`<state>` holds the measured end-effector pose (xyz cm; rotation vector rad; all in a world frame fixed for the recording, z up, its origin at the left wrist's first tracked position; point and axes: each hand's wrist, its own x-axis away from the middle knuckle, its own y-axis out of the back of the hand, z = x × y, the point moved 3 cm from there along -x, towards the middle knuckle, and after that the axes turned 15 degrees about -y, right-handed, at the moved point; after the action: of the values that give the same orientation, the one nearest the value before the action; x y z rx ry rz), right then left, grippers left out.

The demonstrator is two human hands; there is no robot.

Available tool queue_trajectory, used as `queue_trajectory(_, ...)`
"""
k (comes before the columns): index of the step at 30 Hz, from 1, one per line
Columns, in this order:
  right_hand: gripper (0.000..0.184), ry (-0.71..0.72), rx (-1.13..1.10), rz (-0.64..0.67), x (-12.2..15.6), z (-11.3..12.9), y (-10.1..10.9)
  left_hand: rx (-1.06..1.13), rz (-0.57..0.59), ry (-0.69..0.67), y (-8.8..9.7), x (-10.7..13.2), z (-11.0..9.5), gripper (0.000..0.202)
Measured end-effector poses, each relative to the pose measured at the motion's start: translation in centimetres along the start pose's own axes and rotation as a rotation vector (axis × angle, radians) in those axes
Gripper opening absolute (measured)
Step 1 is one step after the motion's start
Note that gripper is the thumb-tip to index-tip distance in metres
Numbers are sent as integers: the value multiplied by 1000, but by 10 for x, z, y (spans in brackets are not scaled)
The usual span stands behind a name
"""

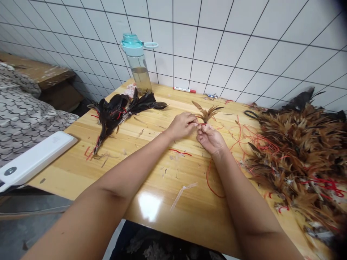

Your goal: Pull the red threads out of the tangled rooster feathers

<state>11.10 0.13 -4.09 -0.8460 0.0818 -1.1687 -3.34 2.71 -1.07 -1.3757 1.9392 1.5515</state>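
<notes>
A small bunch of brown feathers point(206, 115) stands fanned out above my two hands near the middle of the table. My right hand point(210, 138) is closed around its base, palm turned up. My left hand point(182, 124) meets it from the left, fingertips pinched at a red string point(202, 124) that crosses the base of the bunch. A longer red string point(210, 180) curves down the table beside my right wrist. The quill ends are hidden inside my right fingers.
Dark feather bunches point(111, 112) lie left of my hands, before a water bottle point(139, 68). A large pile of brown feathers point(300, 141) covers the right side, with tangled red string point(255, 139). A marker point(184, 90) lies by the tiled wall. A white device point(40, 155) juts in at left.
</notes>
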Motion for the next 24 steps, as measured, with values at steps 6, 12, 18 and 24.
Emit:
queue_trajectory(6, 22, -87, -134, 0, 0, -4, 0, 70, -27, -192, 11, -6, -16, 10)
queue_trajectory(12, 19, -154, -153, 26, 1, -8, -8, 661, -28, 93, 3, -3, -18, 16)
queue_trajectory(18, 15, -187, -142, 83, 4, -10, -12, 954, -146, 373, -4, 1, -13, 22)
queue_trajectory(24, 10, -204, -137, 135, 4, -11, -11, 1014, -126, 396, -3, 1, -9, 23)
